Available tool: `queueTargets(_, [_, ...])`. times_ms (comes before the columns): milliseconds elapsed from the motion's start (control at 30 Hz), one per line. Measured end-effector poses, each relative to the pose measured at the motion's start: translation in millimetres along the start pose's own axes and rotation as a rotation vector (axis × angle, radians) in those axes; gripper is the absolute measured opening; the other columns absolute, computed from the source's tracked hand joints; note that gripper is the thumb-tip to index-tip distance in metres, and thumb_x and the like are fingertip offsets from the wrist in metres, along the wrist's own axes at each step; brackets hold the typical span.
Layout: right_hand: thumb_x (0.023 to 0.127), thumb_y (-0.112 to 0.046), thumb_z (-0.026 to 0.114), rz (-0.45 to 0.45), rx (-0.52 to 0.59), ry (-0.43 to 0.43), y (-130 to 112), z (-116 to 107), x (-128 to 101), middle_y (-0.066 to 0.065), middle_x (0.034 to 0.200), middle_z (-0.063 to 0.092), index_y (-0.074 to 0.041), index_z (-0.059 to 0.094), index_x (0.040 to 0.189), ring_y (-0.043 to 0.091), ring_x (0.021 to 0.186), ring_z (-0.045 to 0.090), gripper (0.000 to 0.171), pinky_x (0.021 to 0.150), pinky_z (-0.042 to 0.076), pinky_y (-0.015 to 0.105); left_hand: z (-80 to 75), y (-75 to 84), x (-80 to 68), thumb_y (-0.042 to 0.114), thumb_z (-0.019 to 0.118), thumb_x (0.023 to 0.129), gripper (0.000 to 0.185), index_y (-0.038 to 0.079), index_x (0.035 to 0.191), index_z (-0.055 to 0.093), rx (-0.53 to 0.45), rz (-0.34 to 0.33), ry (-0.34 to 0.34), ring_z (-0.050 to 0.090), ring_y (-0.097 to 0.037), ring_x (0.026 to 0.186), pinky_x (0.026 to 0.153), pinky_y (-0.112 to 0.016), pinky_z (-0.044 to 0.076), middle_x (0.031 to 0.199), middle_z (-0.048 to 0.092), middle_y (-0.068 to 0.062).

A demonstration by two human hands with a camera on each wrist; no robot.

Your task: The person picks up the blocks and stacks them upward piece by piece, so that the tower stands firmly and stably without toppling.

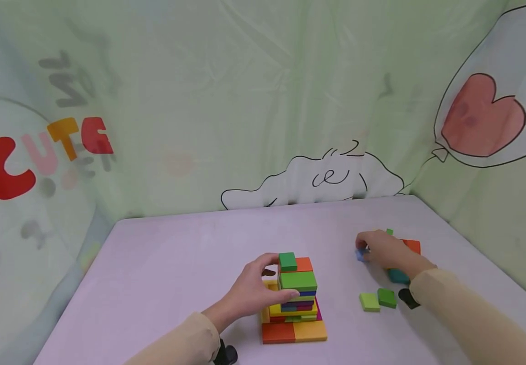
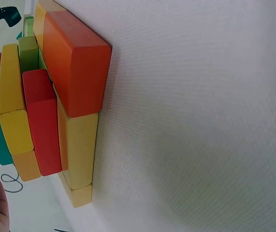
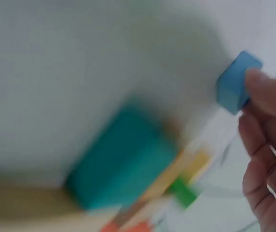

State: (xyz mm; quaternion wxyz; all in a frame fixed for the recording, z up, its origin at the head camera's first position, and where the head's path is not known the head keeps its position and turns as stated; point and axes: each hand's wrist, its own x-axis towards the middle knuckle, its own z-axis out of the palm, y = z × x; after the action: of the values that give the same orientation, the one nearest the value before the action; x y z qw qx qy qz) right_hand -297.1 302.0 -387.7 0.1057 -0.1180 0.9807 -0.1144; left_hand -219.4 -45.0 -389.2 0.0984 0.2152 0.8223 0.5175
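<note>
Left hand: the left hand (image 1: 252, 294) is at the left side of the block tower (image 1: 293, 299). Its fingers curl round the upper blocks, the thumb by the big green block (image 1: 298, 280) and a fingertip up by the small green block (image 1: 287, 261).
Right hand: the right hand (image 1: 381, 249) is out to the right, well apart from the tower. Its fingertips pinch a small blue block (image 3: 235, 82), and the hand is narrow round it. The right wrist view is blurry, but the blue block shows at the fingertips (image 3: 261, 84).
Blue block: it is low over the table (image 1: 176, 253), just left of the right hand. I cannot tell if it touches the table.
Block tower: it stands near the front middle of the table. At the bottom lie a red-orange block (image 1: 278, 332) and a yellow-orange block (image 1: 310, 330), side by side. Above them are thin blocks of many colours. An orange block (image 1: 304, 264) lies near the top, and the small green block is the highest.
Tower from below: the left wrist view shows the bottom blocks lying flat on the table, red-orange block (image 2: 75, 67) next to a yellow one (image 2: 80, 150).
Loose blocks: a teal block (image 1: 398, 276) lies just beside the right wrist. A light green block (image 1: 370, 301) and a darker green block (image 1: 386, 297) lie side by side, nearer the person. An orange block (image 1: 412, 246) shows behind the right hand.
Back: a pale green cloth (image 1: 263, 101) with a red heart balloon (image 1: 479, 119) hangs behind the table.
</note>
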Motion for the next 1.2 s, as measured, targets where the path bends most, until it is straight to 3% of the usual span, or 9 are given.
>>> queueTargets(167, [0.085,-0.005,0.080,-0.116,0.109,-0.009,-44.3,16.7,-11.2,-0.001,0.097,0.067,-0.009,0.068,0.104,0.017,0.091,0.059,0.023,0.086,0.060,0.040,-0.7,0.9,0.3,0.031,0.085,0.084,0.062,0.017,0.138,0.057,0.000,-0.002,0.002,0.059,-0.027,0.123,0.104,-0.049,0.053,0.134,0.062,-0.003])
queueTargets(300, [0.084,-0.011,0.084,-0.129,0.151,-0.021,-60.4,22.9,-20.0,-0.001,0.105,0.068,-0.010,0.068,0.113,0.016,0.095,0.059,0.033,0.086,0.060,0.038,-1.2,1.3,-0.7,0.030,0.085,0.084,0.062,0.017,0.138,0.057,-0.007,-0.011,0.005,0.058,-0.028,0.124,0.105,-0.050,0.053,0.134,0.062,-0.004])
queueTargets(467, [0.081,-0.018,0.087,-0.081,0.141,0.009,-58.4,26.2,-25.8,0.001,0.110,0.067,-0.009,0.068,0.120,0.017,0.099,0.060,0.045,0.084,0.061,0.037,-0.8,0.1,-1.1,0.030,0.085,0.085,0.062,0.016,0.138,0.057,-0.007,-0.008,0.004,0.058,-0.028,0.125,0.105,-0.050,0.052,0.134,0.062,-0.005])
queueTargets(667, [0.082,-0.017,0.085,-0.002,0.177,-0.028,-51.0,31.9,-25.9,0.000,0.099,0.067,-0.007,0.071,0.116,0.015,0.091,0.058,0.038,0.084,0.061,0.037,0.0,-1.9,-0.5,0.030,0.085,0.085,0.062,0.016,0.138,0.057,-0.004,-0.002,-0.001,0.058,-0.028,0.124,0.105,-0.049,0.053,0.134,0.062,-0.005])
queueTargets(867, [0.083,-0.017,0.085,-0.008,0.185,-0.015,-46.0,35.3,-26.6,0.000,0.097,0.068,-0.006,0.072,0.113,0.015,0.089,0.058,0.034,0.083,0.060,0.036,0.6,-2.8,-0.7,0.031,0.085,0.085,0.061,0.016,0.138,0.057,0.003,-0.001,-0.001,0.059,-0.027,0.123,0.104,-0.048,0.053,0.133,0.062,-0.004])
queueTargets(1000, [0.086,-0.019,0.083,-0.068,0.178,0.029,-50.4,20.8,-31.2,0.000,0.098,0.069,-0.005,0.071,0.113,0.015,0.089,0.059,0.033,0.080,0.060,0.033,0.9,-2.4,-0.6,0.031,0.085,0.085,0.061,0.016,0.137,0.058,0.004,-0.004,-0.002,0.059,-0.027,0.122,0.104,-0.049,0.053,0.133,0.063,-0.004])
queueTargets(1200, [0.089,-0.026,0.080,-0.287,0.219,0.181,-81.2,-23.2,-47.1,-0.005,0.097,0.069,-0.009,0.071,0.110,0.015,0.092,0.060,0.029,0.078,0.054,0.029,0.3,-0.1,0.3,0.030,0.084,0.085,0.061,0.017,0.139,0.057,-0.009,-0.003,-0.001,0.057,-0.029,0.126,0.105,-0.051,0.053,0.135,0.062,-0.005])
